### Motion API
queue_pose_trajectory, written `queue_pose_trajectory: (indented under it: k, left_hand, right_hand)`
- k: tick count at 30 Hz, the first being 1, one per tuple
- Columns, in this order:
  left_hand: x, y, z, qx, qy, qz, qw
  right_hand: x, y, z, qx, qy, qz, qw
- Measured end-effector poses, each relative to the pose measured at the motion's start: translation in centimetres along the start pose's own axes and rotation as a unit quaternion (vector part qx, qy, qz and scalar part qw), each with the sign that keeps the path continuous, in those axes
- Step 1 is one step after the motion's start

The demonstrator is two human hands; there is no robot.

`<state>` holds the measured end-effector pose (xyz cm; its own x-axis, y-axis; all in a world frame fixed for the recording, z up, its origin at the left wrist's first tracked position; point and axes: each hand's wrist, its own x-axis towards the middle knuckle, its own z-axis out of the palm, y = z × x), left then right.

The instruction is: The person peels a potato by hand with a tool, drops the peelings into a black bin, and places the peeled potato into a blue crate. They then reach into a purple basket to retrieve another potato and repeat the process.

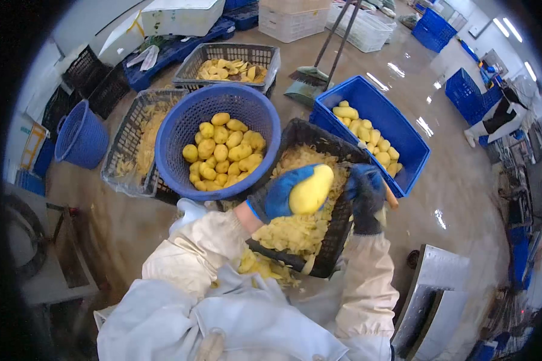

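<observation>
My left hand [277, 195], in a blue and black glove, is closed around a pale yellow, mostly peeled potato [311, 189]. Just to its right, my gloved right hand [366, 195] is closed on a peeler, whose wooden handle [391, 196] sticks out at the right; its blade is hidden. Beneath both hands is a black crate [331, 243] heaped with potato peelings [292, 233]. To the left, a round blue-purple basket [167, 141] holds several unpeeled-looking potatoes [221, 150]. Peeled potatoes [373, 137] lie in a blue crate [412, 150] at the upper right.
Peelings fill a lined crate [120, 135] at the left, and another black crate [190, 63] behind holds potato pieces. A broom and dustpan [307, 87] stand on the wet floor. Another blue basket [81, 135] is far left. Metal plates [439, 277] lie at the lower right.
</observation>
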<state>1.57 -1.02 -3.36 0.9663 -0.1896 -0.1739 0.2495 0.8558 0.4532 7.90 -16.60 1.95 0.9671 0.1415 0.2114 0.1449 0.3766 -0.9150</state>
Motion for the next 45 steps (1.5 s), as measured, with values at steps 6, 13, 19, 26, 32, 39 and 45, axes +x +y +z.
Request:
queue_pose_trajectory:
  k: [6, 13, 19, 26, 32, 39, 45]
  left_hand:
    - [0.5, -0.3, -1.8, -0.062, -0.001, -0.009, 0.998]
    - [0.6, 0.0, -1.9, -0.178, -0.002, -0.021, 0.984]
    - [0.6, -0.6, -1.9, -0.149, 0.06, -0.013, 0.987]
    - [0.6, 0.5, -1.4, -0.163, 0.029, -0.003, 0.986]
    - [-1.4, -1.2, 1.4, 0.003, -0.045, -0.088, 0.995]
    - [0.8, 0.3, -1.8, -0.2, -0.213, -0.096, 0.952]
    - [-1.6, -1.0, 1.6, 0.149, 0.021, -0.009, 0.988]
  right_hand:
    - [-0.6, 3.1, -1.2, -0.167, -0.205, 0.181, 0.947]
    - [0.1, 4.5, -4.2, -0.184, -0.175, 0.018, 0.967]
    - [0.4, 4.8, -2.6, -0.095, -0.111, 0.08, 0.986]
    - [-2.4, 2.3, 0.3, -0.064, -0.247, 0.187, 0.949]
    - [3.6, 6.1, -5.6, -0.141, -0.087, -0.059, 0.984]
    - [-3.1, 2.9, 0.5, -0.142, -0.263, 0.14, 0.944]
    - [3.5, 4.9, -3.8, -0.144, -0.051, -0.077, 0.985]
